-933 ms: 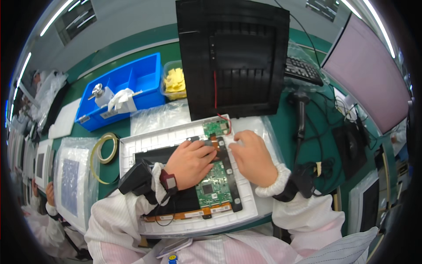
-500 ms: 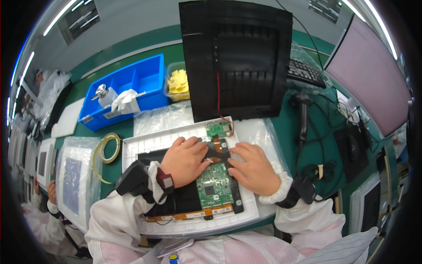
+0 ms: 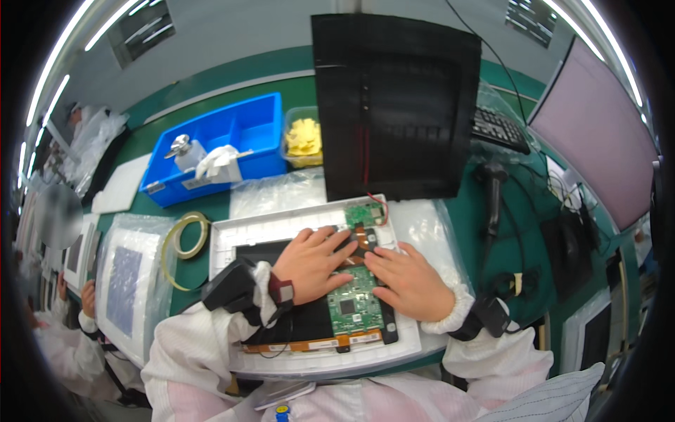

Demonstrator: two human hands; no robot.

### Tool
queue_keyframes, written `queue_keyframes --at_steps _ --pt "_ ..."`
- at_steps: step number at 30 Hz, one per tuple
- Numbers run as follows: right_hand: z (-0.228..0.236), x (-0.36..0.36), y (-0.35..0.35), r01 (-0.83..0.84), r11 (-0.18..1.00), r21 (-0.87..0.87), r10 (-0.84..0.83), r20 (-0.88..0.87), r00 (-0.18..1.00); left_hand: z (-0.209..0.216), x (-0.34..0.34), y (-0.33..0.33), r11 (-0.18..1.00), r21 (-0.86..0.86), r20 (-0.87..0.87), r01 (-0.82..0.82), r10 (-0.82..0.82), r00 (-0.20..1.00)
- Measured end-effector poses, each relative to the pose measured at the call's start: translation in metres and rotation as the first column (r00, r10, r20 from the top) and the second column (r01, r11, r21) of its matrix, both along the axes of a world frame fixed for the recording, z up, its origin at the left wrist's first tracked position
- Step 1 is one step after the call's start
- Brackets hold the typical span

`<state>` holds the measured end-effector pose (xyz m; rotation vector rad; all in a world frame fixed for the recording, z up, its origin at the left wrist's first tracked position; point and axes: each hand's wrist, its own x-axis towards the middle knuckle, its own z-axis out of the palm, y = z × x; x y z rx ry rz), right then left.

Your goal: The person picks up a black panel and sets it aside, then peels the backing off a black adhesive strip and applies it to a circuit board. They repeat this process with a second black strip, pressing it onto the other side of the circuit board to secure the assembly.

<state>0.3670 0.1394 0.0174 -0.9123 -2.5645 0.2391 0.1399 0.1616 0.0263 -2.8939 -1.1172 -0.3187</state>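
Note:
In front of me lies a white plastic frame [image 3: 225, 235] with a black panel [image 3: 302, 323] in it. A green circuit board [image 3: 363, 307] sits on the panel, with an orange-brown ribbon strip [image 3: 302, 345] along the near edge. My left hand [image 3: 313, 266] lies over the panel and the board's left side, fingers spread. My right hand [image 3: 415, 287] rests at the board's right side, fingers stretched toward a brown flex cable [image 3: 361, 238], partly hidden between the hands. Beyond is a smaller green board [image 3: 360, 215] with a red wire [image 3: 385, 208].
A black back cover [image 3: 404, 91] stands upright behind the frame. To its left are a blue divided bin [image 3: 214, 130], a tub of yellow pieces [image 3: 304, 138] and tape rolls [image 3: 188, 238]. At right are a scanner [image 3: 494, 190], keyboard [image 3: 500, 130] and monitor [image 3: 598, 133].
My left hand's fingers have straightened and spread, and the hand lies flatter. My right hand's fingers have shifted slightly nearer me along the board. The whole view has moved a little.

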Motion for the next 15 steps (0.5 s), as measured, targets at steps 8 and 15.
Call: queue_keyframes --at_steps 8,15 --pt "0.007 0.002 -0.006 0.04 0.999 -0.034 -0.039 0.034 0.999 0.024 -0.029 -0.02 0.986 0.058 0.082 -0.157 0.152 0.985" --pt "0.008 0.002 -0.002 0.044 0.998 0.038 -0.038 -0.149 0.988 0.056 -0.141 -0.039 0.837 0.244 0.323 -0.49 0.407 0.855"
